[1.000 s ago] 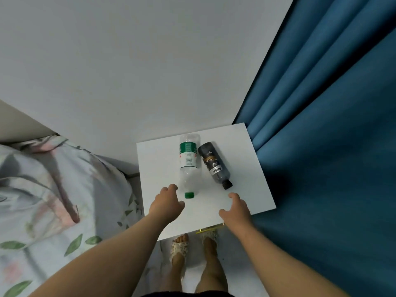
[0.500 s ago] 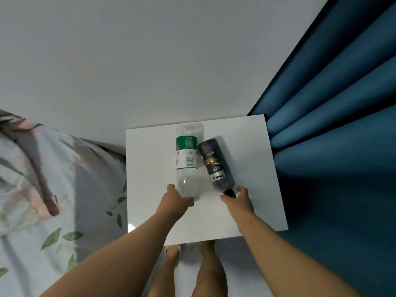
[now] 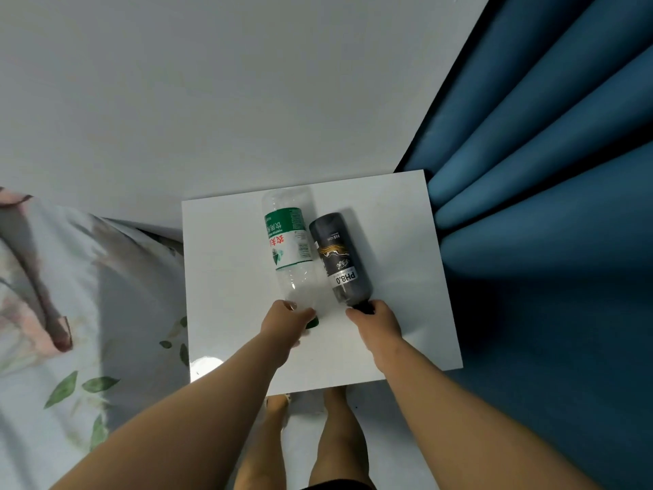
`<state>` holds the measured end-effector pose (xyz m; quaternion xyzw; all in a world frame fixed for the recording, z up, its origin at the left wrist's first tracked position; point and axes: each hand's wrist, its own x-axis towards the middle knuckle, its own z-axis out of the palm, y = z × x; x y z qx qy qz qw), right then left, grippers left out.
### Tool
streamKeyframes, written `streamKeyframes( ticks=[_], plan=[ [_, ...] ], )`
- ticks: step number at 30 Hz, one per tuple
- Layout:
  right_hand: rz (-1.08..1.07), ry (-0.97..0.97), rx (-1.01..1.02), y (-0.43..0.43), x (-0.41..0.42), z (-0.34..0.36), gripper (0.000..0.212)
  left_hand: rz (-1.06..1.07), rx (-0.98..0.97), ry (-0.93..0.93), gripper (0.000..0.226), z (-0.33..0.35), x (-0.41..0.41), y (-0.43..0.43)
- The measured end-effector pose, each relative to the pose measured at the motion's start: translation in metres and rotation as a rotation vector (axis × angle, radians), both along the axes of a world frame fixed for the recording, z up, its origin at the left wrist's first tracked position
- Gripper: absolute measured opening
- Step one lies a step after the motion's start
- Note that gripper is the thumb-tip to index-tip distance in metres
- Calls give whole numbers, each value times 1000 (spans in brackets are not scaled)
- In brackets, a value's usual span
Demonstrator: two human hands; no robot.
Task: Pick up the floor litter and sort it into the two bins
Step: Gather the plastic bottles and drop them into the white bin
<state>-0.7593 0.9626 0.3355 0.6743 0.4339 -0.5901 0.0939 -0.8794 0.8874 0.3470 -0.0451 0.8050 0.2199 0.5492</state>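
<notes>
**Hands closed on both bottle necks; lift not yet begun**

Left hand [image 3: 287,321] now curled round the neck end of the clear bottle [image 3: 290,249], fingers wrapped just above the green cap [image 3: 312,323]. Right hand [image 3: 375,318] likewise closed on the black cap end of the dark bottle [image 3: 341,259]. A second ago: both hands open and short of the bottles, palms down over the near part of the counter [image 3: 226,277]. Half a second ago: just making contact. Grasp therefore judged complete, or very nearly so, on both sides.

Largest to smallest:
- Blue curtain [image 3: 547,171] along the right; pale wall behind.
- Bed [image 3: 70,295] with floral cover at left, touching the counter's left edge.
- White counter, glossy, carrying both bottles.
- Clear bottle with green-and-white label, lying flat, cap toward the person.
- Dark bottle marked "PH8.0", lying flat, just beside the clear one and angled slightly, bodies touching near the far end.

Neither bottle appears raised; both seem to rest on the counter. No bins in view, no floor litter visible beyond bare feet below the counter edge.

Judgement: pick-up in hand, sorting entirely ahead. Both look like empty plastic, so light. Cannot tell yet which bin suits each.
</notes>
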Motion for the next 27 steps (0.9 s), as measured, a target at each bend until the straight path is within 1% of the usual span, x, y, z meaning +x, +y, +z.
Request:
streamKeyframes(
  ticks=[2, 4, 8, 12, 15, 19, 23, 27],
  plan=[
    [-18, 24, 7, -2, 2, 5, 23, 40, 12, 2, 11, 6, -2, -1],
    [-63, 57, 7, -4, 4, 15, 22, 107, 30, -14, 14, 15, -5, -3],
    [-154, 104, 37, -9, 4, 40, 19, 293, 93, -65, 13, 41, -12, -9],
    [-212, 100, 89, -19, 5, 76, 28, 339, 164, -84, 15, 76, -19, -19],
    [-294, 113, 112, -35, 8, 103, 32, 298, 242, -74, 16, 99, -23, -28],
    [-427, 126, 197, -59, 13, 133, 37, 216, 366, -74, 7, 130, -28, -33],
    [-544, 104, 320, -80, 18, 159, 41, 105, 475, -83, 20, 158, -27, -37],
    [-518, 53, 454, -109, 34, 182, 36, -54, 549, -34, 34, 178, -14, -44]
  ],
)
